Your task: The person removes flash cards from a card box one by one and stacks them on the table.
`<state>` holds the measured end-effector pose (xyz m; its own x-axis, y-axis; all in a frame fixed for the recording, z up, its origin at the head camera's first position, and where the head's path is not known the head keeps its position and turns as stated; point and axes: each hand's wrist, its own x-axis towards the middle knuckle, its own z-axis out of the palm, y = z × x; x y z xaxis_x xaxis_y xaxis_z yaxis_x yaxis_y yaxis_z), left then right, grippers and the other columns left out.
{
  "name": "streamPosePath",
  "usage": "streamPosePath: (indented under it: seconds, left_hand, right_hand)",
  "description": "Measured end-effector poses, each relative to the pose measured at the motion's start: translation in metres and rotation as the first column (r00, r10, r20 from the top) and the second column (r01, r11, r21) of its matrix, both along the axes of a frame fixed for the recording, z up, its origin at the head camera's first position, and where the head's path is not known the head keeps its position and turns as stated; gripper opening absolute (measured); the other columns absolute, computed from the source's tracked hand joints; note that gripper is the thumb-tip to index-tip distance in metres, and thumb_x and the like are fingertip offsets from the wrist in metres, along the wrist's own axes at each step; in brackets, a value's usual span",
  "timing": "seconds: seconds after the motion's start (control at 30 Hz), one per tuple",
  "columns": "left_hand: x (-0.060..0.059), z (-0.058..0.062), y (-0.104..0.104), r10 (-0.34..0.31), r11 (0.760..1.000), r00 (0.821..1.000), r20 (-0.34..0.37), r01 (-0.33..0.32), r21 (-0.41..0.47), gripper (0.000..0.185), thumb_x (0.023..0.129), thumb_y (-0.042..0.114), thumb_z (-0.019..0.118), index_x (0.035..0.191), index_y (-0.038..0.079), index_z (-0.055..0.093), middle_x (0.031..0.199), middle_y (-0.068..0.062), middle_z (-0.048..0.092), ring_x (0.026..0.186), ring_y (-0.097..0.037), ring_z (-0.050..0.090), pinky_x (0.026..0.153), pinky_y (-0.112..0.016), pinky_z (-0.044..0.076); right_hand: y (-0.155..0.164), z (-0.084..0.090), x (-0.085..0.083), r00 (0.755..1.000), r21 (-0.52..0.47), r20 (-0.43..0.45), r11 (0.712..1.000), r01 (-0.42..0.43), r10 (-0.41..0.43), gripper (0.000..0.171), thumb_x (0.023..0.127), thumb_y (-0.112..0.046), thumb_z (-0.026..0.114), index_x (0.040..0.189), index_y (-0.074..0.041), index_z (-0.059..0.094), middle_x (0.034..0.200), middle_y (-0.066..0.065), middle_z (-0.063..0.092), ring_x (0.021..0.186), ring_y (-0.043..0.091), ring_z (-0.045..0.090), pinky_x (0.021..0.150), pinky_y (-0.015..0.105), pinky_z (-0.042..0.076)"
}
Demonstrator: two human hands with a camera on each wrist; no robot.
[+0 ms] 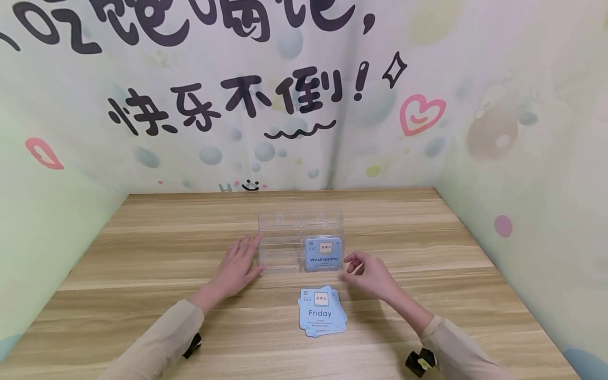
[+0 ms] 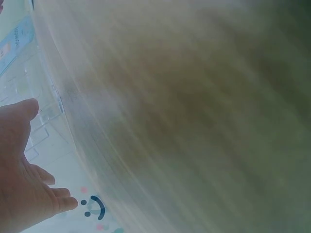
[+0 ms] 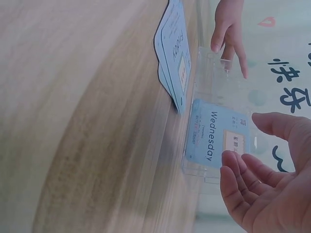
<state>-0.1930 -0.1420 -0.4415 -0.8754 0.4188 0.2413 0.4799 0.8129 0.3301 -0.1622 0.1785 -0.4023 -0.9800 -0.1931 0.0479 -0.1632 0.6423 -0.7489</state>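
Note:
A clear plastic rack (image 1: 279, 244) with several compartments stands on the wooden table in the head view. In its lower right compartment leans a blue card (image 1: 324, 255) that reads "Wednesday". My left hand (image 1: 236, 266) lies along the rack's left side, fingers extended, the tips at its edge. Beside the rack's right side is my right hand (image 1: 372, 275), its fingers loosely bent with nothing between them; in the right wrist view the thumb stands apart from them. Nearer to me lies a fanned stack of blue cards (image 1: 322, 312), "Friday" on top.
The wooden table (image 1: 180, 221) reaches back to a white printed backdrop (image 1: 304, 158) with black writing and coloured spots. Dark wrist cameras sit below both sleeves, such as the right wrist camera (image 1: 420, 362).

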Motion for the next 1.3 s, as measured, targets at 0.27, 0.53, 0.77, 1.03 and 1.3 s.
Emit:
streamPosePath:
  seconds: [0.27, 0.53, 0.77, 1.03, 1.3]
  left_hand:
    - [0.000, 0.000, 0.000, 0.006, 1.000, 1.000, 0.002, -0.006, -0.003, 0.078, 0.088, 0.029, 0.059, 0.146, 0.013, 0.009, 0.143, -0.031, 0.020, 0.126, -0.053, 0.021, 0.101, -0.062, 0.019]
    - [0.000, 0.000, 0.000, 0.004, 1.000, 1.000, 0.020, -0.004, -0.006, 0.078, 0.089, 0.031, 0.057, 0.147, 0.015, 0.006, 0.144, -0.030, 0.018, 0.127, -0.052, 0.020, 0.102, -0.061, 0.018]
    - [0.000, -0.001, 0.000, -0.001, 1.000, 1.000, 0.003, 0.001, 0.004, 0.078, 0.089, 0.030, 0.058, 0.147, 0.015, 0.007, 0.143, -0.031, 0.019, 0.127, -0.053, 0.020, 0.102, -0.062, 0.019]
    - [-0.001, -0.002, 0.000, 0.002, 1.000, 1.000, -0.003, -0.001, 0.007, 0.079, 0.088, 0.030, 0.059, 0.146, 0.014, 0.008, 0.143, -0.031, 0.020, 0.127, -0.052, 0.020, 0.102, -0.062, 0.019]
    - [0.000, -0.002, -0.001, -0.003, 1.000, 1.000, -0.005, 0.003, 0.005, 0.077, 0.089, 0.029, 0.058, 0.146, 0.013, 0.008, 0.143, -0.031, 0.020, 0.127, -0.052, 0.020, 0.101, -0.062, 0.019]
  right_hand:
    - [0.000, -0.002, -0.005, 1.000, -0.057, 0.010, 0.998, 0.009, -0.008, 0.034, 0.072, -0.012, 0.074, 0.099, 0.003, 0.061, 0.076, 0.002, 0.059, 0.064, 0.012, 0.055, 0.056, 0.024, 0.046]
    - [0.003, -0.008, -0.012, 1.000, -0.158, 0.027, 0.987, 0.015, -0.011, 0.034, 0.071, -0.009, 0.075, 0.100, 0.003, 0.061, 0.079, 0.004, 0.061, 0.066, 0.015, 0.056, 0.057, 0.025, 0.047]
    - [0.004, -0.013, -0.020, 0.999, -0.235, 0.026, 0.971, 0.049, -0.044, 0.034, 0.073, -0.009, 0.073, 0.104, 0.001, 0.061, 0.084, 0.008, 0.062, 0.070, 0.016, 0.056, 0.059, 0.024, 0.047]
    - [0.005, -0.017, -0.029, 0.997, -0.301, -0.012, 0.951, 0.063, -0.070, 0.037, 0.075, -0.011, 0.073, 0.106, 0.003, 0.060, 0.087, 0.011, 0.062, 0.072, 0.016, 0.054, 0.062, 0.021, 0.046]
    - [0.006, -0.022, -0.037, 0.993, -0.386, -0.054, 0.920, 0.074, -0.102, 0.035, 0.075, -0.009, 0.073, 0.104, 0.005, 0.060, 0.085, 0.012, 0.061, 0.067, 0.010, 0.053, 0.058, 0.018, 0.044]
